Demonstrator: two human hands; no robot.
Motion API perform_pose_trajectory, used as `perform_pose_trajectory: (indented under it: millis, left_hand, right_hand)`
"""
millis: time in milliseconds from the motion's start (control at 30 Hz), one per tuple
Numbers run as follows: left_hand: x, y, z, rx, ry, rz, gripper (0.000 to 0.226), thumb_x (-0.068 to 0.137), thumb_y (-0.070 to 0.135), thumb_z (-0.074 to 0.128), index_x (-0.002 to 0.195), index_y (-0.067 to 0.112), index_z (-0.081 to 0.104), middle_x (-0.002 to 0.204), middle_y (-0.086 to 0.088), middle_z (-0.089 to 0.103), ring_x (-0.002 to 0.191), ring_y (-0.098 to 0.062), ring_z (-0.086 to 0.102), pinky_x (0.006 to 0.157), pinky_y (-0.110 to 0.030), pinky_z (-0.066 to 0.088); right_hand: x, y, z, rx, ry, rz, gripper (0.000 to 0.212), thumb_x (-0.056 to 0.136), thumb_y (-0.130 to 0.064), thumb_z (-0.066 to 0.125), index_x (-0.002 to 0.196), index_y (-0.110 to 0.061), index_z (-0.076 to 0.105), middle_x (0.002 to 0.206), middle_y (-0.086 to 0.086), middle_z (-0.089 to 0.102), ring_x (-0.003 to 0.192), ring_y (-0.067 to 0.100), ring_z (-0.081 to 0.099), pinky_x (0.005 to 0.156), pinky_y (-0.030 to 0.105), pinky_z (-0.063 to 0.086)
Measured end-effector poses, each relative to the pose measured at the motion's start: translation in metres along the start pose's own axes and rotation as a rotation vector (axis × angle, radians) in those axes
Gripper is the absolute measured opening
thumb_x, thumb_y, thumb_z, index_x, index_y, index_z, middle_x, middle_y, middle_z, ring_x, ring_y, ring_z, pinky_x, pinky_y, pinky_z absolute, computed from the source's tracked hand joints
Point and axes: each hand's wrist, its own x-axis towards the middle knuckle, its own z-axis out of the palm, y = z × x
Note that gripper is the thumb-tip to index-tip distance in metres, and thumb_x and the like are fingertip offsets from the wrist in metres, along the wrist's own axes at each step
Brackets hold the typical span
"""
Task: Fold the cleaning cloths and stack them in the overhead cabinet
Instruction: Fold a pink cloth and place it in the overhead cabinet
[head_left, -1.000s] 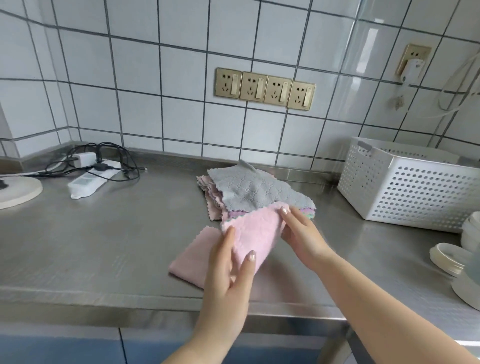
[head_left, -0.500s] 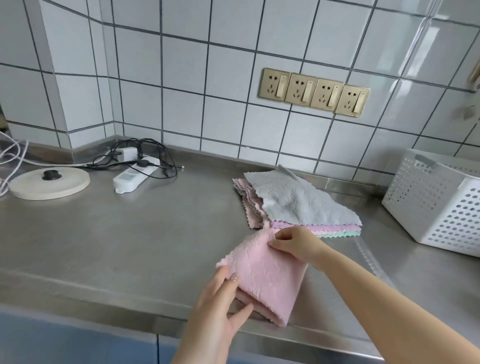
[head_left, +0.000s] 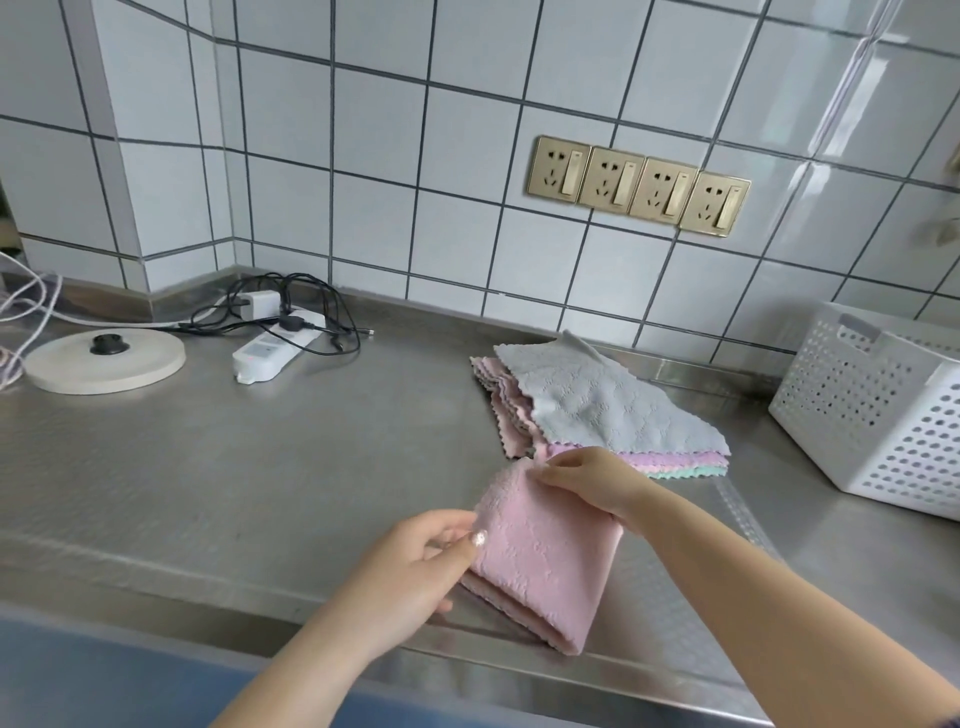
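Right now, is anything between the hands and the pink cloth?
Nothing visible: the left hand pinches the pink cloth at its left edge, and the right hand grips its top corner.

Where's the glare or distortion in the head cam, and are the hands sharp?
Head view: window glare streaks the wall tiles upper right; wide-angle bowing curves the grout lines; soft sheen on the steel counter; both hands and the pink cloth are reasonably sharp.
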Motion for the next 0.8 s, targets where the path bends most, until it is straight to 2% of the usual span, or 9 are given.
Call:
perform_pose_trajectory:
  millis: [67, 133, 233, 300, 433, 533, 633, 700, 800]
  left_hand:
    - [0.002, -0.003, -0.001, 0.139, 0.025, 0.092, 0.016, 0.090, 0.033, 0.057, 0.099, 0.043, 0.065, 0.090, 0.035, 0.064, 0.082, 0.011, 0.060, 0.078, -0.021, 0.053]
    - [0.000, -0.006, 0.001, 0.305, 0.043, 0.192, 0.015, 0.089, 0.037, 0.057, 0.095, 0.044, 0.069, 0.084, 0.046, 0.059, 0.086, 0.016, 0.057, 0.083, -0.013, 0.046]
    - [-0.005, -0.011, 0.005, 0.436, 0.111, 0.261, 0.023, 0.087, 0.041, 0.053, 0.104, 0.041, 0.068, 0.093, 0.029, 0.065, 0.085, 0.007, 0.059, 0.082, -0.012, 0.044]
    - [-0.011, -0.016, 0.006, 0.508, 0.151, 0.317, 0.023, 0.085, 0.044, 0.050, 0.104, 0.043, 0.063, 0.094, 0.020, 0.068, 0.074, 0.002, 0.060, 0.077, -0.019, 0.048]
    - [-0.009, -0.024, 0.004, 0.724, 0.194, 0.479, 0.032, 0.080, 0.046, 0.039, 0.095, 0.032, 0.063, 0.087, 0.016, 0.067, 0.077, -0.009, 0.061, 0.069, -0.029, 0.053]
    - [0.004, -0.012, 0.009, 0.806, 0.239, 0.612, 0.027, 0.080, 0.032, 0.042, 0.082, 0.027, 0.069, 0.079, 0.014, 0.066, 0.070, -0.014, 0.058, 0.063, -0.028, 0.053]
    - [0.028, 0.002, 0.027, 0.890, 0.200, 0.693, 0.038, 0.078, 0.024, 0.039, 0.100, 0.021, 0.070, 0.105, 0.006, 0.070, 0.097, -0.014, 0.066, 0.082, -0.025, 0.054]
    - [0.048, 0.004, 0.041, 1.009, 0.056, 0.587, 0.047, 0.087, 0.020, 0.038, 0.133, 0.014, 0.049, 0.141, -0.002, 0.047, 0.132, -0.016, 0.042, 0.109, -0.030, 0.033]
    - [0.067, 0.000, 0.045, 1.126, -0.184, 0.361, 0.056, 0.096, 0.023, 0.031, 0.149, 0.016, 0.016, 0.158, 0.002, 0.009, 0.145, -0.013, 0.005, 0.119, -0.039, 0.006]
  right_hand:
    - [0.001, -0.004, 0.001, -0.025, 0.016, 0.014, 0.044, 0.084, -0.049, 0.059, 0.096, -0.008, 0.069, 0.096, 0.013, 0.069, 0.081, 0.021, 0.060, 0.087, 0.036, 0.049]
    - [0.001, -0.008, 0.001, -0.110, 0.031, -0.013, 0.041, 0.088, -0.048, 0.056, 0.093, -0.009, 0.070, 0.093, 0.009, 0.069, 0.084, 0.022, 0.062, 0.082, 0.034, 0.048]
    - [0.001, -0.011, 0.005, -0.057, 0.056, -0.132, 0.021, 0.086, -0.041, 0.063, 0.074, -0.024, 0.067, 0.072, -0.009, 0.060, 0.072, 0.009, 0.054, 0.067, 0.024, 0.038]
    - [0.003, -0.009, 0.011, -0.092, 0.070, -0.195, 0.010, 0.085, -0.034, 0.066, 0.082, -0.025, 0.070, 0.079, -0.012, 0.062, 0.079, 0.006, 0.054, 0.067, 0.021, 0.036]
    - [0.003, -0.004, 0.024, -0.226, 0.160, -0.277, 0.020, 0.086, -0.034, 0.064, 0.099, -0.021, 0.071, 0.097, -0.007, 0.068, 0.083, 0.006, 0.052, 0.065, 0.018, 0.034]
    - [0.002, -0.004, 0.025, -0.307, 0.241, -0.292, 0.026, 0.088, -0.040, 0.058, 0.109, -0.027, 0.067, 0.107, -0.004, 0.066, 0.095, 0.014, 0.058, 0.079, 0.027, 0.044]
    - [-0.008, -0.008, 0.026, -0.371, 0.356, -0.325, 0.034, 0.092, -0.029, 0.049, 0.124, -0.024, 0.059, 0.127, -0.001, 0.058, 0.118, 0.022, 0.051, 0.098, 0.034, 0.040]
    - [-0.025, -0.008, 0.031, -0.442, 0.341, -0.341, 0.038, 0.094, -0.025, 0.042, 0.131, -0.025, 0.052, 0.139, -0.005, 0.049, 0.128, 0.019, 0.042, 0.108, 0.040, 0.030]
    - [-0.050, 0.004, 0.050, -0.542, 0.205, -0.275, 0.047, 0.093, -0.028, 0.028, 0.139, -0.031, 0.038, 0.147, -0.014, 0.035, 0.138, 0.010, 0.027, 0.112, 0.053, 0.017]
